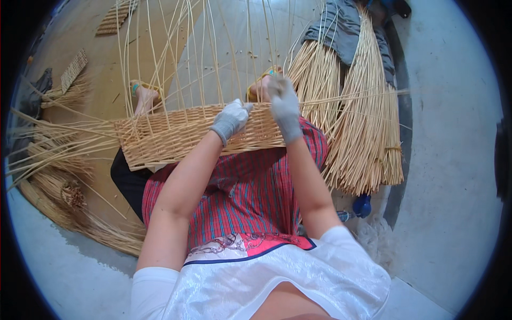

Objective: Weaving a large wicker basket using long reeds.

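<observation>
A partly woven wicker basket (176, 133) lies across my lap, with long upright stakes (205, 58) rising from its far edge. My left hand (232, 121), in a white-grey knitted glove, is closed on the far edge near the middle, fingers curled over the weave. Beside it, my right hand (285, 109), gloved the same way, is raised at the basket's right part among the stakes. Its fingers are smeared by motion, so whether they grip a strand is unclear. Loose wicker ends (80, 130) stick out from the basket's left side.
Large bundles of wicker rods (368, 122) stand at the right, partly under a grey cloth (333, 32). More bundles (64, 194) lie at the left. Small woven panels (73, 70) rest on the floor at far left. A blue object (361, 206) sits near my right elbow.
</observation>
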Demonstrator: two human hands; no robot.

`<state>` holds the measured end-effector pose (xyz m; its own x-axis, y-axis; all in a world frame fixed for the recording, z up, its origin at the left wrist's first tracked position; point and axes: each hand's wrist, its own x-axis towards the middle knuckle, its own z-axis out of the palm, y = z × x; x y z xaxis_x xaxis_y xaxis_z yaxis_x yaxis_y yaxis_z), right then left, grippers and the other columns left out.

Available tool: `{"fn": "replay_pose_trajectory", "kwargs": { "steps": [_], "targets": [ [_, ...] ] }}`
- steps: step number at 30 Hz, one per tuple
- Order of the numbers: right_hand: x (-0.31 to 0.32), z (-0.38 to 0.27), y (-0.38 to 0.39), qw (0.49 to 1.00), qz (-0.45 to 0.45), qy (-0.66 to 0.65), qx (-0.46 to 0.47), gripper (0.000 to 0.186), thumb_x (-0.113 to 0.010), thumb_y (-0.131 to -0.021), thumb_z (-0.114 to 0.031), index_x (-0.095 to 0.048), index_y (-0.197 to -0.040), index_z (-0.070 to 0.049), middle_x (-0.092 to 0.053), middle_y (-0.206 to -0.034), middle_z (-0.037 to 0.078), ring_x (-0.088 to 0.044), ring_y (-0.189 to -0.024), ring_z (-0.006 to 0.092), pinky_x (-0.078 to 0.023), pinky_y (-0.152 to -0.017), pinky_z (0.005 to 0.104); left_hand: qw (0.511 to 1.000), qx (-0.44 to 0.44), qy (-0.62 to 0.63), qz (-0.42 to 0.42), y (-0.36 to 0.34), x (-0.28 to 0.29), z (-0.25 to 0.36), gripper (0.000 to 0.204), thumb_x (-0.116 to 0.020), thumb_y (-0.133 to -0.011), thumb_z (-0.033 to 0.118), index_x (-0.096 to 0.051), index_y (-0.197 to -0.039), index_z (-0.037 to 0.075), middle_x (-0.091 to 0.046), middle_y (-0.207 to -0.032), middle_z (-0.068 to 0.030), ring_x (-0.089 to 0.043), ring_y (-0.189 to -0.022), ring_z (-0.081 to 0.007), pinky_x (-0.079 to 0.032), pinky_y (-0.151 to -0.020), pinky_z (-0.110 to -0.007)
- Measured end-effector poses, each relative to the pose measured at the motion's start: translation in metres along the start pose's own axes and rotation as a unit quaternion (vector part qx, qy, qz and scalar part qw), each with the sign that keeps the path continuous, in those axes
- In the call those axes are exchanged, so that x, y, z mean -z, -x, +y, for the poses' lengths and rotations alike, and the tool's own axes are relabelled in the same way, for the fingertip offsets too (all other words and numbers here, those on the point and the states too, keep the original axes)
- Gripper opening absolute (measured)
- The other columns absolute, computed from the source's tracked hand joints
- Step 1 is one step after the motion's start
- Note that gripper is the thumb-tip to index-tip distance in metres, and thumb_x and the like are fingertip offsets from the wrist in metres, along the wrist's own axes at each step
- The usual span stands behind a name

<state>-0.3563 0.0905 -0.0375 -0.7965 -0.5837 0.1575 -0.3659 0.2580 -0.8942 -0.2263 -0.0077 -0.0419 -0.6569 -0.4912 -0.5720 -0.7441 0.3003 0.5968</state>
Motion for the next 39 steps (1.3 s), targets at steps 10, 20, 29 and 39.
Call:
{"fn": "replay_pose_trajectory", "kwargs": {
  "steps": [10, 20, 29, 39],
  "targets": [
    [0.085, 0.063, 0.002, 0.979, 0.063, -0.17, -0.095, 0.011, -0.064, -0.097, -0.004, -0.064, -0.108, -0.003, -0.075, -0.086, 0.011, -0.075, -0.082, 0.0211, -0.059, -0.072, 0.0382, 0.981, 0.004, 0.158, 0.112, 0.01, 0.001, 0.019, 0.059, -0.073, -0.09, 0.023, -0.055, -0.144, 0.006, -0.058, -0.14, -0.0294, -0.071, -0.107, -0.0406, -0.056, -0.09, -0.048],
    [0.075, 0.068, -0.146, 0.964, -0.093, 0.199, -0.146, 0.044, -0.065, -0.103, -0.025, -0.052, -0.14, -0.004, -0.07, -0.087, 0.009, -0.069, -0.076, 0.0217, -0.059, -0.076, 0.0422, 0.978, -0.117, -0.168, 0.027, -0.005, -0.063, 0.075, 0.087, -0.081, -0.088, 0.026, -0.036, -0.162, 0.022, -0.058, -0.142, -0.0276, -0.069, -0.114, -0.0437, -0.056, -0.095, -0.051],
    [-0.016, 0.068, -0.161, 0.989, -0.014, -0.102, -0.105, 0.03, -0.056, -0.108, -0.033, -0.059, -0.121, -0.006, -0.067, -0.079, 0.008, -0.065, -0.063, 0.0187, -0.054, -0.056, 0.0382, 0.986, -0.108, -0.105, 0.064, -0.002, -0.07, 0.075, 0.117, -0.083, -0.083, 0.012, -0.004, -0.168, 0.027, -0.058, -0.134, -0.0373, -0.069, -0.109, -0.0478, -0.056, -0.091, -0.054],
    [0.162, 0.111, -0.094, 0.934, 0.008, -0.115, -0.337, 0.03, -0.042, -0.114, -0.028, -0.058, -0.129, -0.006, -0.046, -0.063, -0.002, -0.051, -0.054, 0.0118, -0.065, -0.072, 0.0476, 0.963, -0.168, -0.195, 0.073, 0.008, -0.059, 0.075, 0.064, -0.083, -0.084, 0.029, -0.054, -0.14, 0.015, -0.062, -0.128, -0.0219, -0.071, -0.105, -0.04, -0.057, -0.084, -0.049]
  ]
}}
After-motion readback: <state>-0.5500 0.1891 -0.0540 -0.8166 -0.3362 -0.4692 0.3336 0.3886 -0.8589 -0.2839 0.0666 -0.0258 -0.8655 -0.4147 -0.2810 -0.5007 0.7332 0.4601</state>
